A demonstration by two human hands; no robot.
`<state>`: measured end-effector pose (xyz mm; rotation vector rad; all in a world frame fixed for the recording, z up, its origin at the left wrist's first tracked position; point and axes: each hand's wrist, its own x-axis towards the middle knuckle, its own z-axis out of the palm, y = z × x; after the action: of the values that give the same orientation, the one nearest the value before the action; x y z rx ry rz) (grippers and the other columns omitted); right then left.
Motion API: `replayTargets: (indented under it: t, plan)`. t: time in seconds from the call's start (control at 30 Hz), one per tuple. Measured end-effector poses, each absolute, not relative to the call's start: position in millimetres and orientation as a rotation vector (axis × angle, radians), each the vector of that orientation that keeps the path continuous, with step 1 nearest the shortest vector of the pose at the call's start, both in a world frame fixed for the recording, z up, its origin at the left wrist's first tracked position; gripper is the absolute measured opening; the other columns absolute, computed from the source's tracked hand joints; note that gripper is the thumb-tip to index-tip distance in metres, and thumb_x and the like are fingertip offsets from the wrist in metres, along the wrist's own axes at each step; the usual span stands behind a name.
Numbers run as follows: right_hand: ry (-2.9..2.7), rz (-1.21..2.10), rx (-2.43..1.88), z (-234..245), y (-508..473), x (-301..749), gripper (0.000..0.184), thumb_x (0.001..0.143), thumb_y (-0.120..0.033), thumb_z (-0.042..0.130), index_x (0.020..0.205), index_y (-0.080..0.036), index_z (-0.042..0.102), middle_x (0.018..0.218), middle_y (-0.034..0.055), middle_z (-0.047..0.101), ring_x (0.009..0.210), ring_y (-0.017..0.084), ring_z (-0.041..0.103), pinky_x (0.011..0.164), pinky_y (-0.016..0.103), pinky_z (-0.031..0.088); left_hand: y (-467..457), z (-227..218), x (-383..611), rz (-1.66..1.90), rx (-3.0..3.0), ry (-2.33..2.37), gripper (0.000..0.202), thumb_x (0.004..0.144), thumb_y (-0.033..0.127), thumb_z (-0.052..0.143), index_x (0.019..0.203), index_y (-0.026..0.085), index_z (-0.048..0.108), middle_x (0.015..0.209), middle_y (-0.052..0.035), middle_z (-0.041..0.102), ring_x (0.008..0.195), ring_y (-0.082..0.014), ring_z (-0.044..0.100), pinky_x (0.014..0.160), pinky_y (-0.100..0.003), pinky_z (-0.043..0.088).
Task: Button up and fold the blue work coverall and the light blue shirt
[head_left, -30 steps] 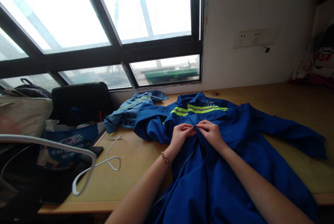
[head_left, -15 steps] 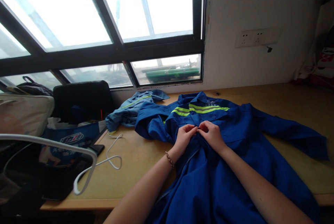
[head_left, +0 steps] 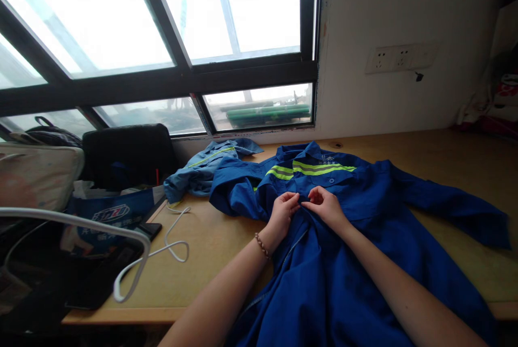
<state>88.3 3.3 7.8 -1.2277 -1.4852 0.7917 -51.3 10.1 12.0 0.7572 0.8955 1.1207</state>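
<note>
A long blue work coverall [head_left: 343, 260] with a collar, yellow-green and grey reflective stripes and a chest pocket lies spread over the table, its lower part hanging toward me. At the waist, just below the chest, my left hand [head_left: 284, 212] pinches the front edge of the cloth. Close beside it, my right hand [head_left: 328, 208] is curled at the same spot, its thumb on the fabric and its index finger bent a little away from the thumb. Fingers partly hide what lies between them. An undone zipper [head_left: 293, 247] runs down below my left hand.
A lighter blue garment [head_left: 202, 166] lies at the back left of the wooden table [head_left: 202, 282]. White cable [head_left: 137, 252] loops across the left edge. A blue bag [head_left: 109, 223] and black chair back [head_left: 127, 155] stand left, below the window. Wall sockets [head_left: 400, 58] are at right.
My fingertips have moved slightly apart and left at the waist. My right index finger has lifted from the thumb. The coverall lies nearly as before.
</note>
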Motion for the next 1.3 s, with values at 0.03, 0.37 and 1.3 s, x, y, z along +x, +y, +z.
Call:
replayTargets:
  t: [0.03, 0.37, 1.3]
  plan:
    - [-1.482, 0.813, -1.222, 7, 4, 88, 0.03, 0.057, -0.04, 0.068, 0.072, -0.019, 0.052, 0.064, -0.0001, 0.056, 0.061, 0.014, 0.054, 0.058, 0.026, 0.044, 10, 12, -51, 1.125, 0.758, 0.888, 0.029, 0.055, 0.033, 0.073, 0.068, 0.014, 0.056, 0.059, 0.0011, 0.056, 0.054, -0.0083, 0.054, 0.054, -0.021, 0.042]
    - [-1.499, 0.813, -1.183, 12, 0, 87, 0.033, 0.06, -0.031, 0.067, 0.088, -0.019, 0.056, 0.075, 0.0006, 0.057, 0.061, 0.012, 0.053, 0.056, 0.024, 0.044, 10, 13, -51, 1.173, 0.746, 0.861, 0.032, 0.053, 0.021, 0.074, 0.076, 0.015, 0.054, 0.066, 0.0021, 0.056, 0.057, -0.007, 0.054, 0.056, -0.019, 0.042]
    - [-1.862, 0.581, -1.832, 21, -10, 90, 0.013, 0.06, -0.021, 0.051, 0.07, -0.021, 0.059, 0.069, 0.0022, 0.063, 0.068, 0.017, 0.057, 0.055, 0.023, 0.033, 80, -7, -58, 0.65, 2.646, 1.145, 0.04, 0.077, 0.016, 0.043, 0.118, 0.016, 0.046, 0.126, -0.008, 0.046, 0.12, -0.0179, 0.037, 0.102, -0.032, 0.028]
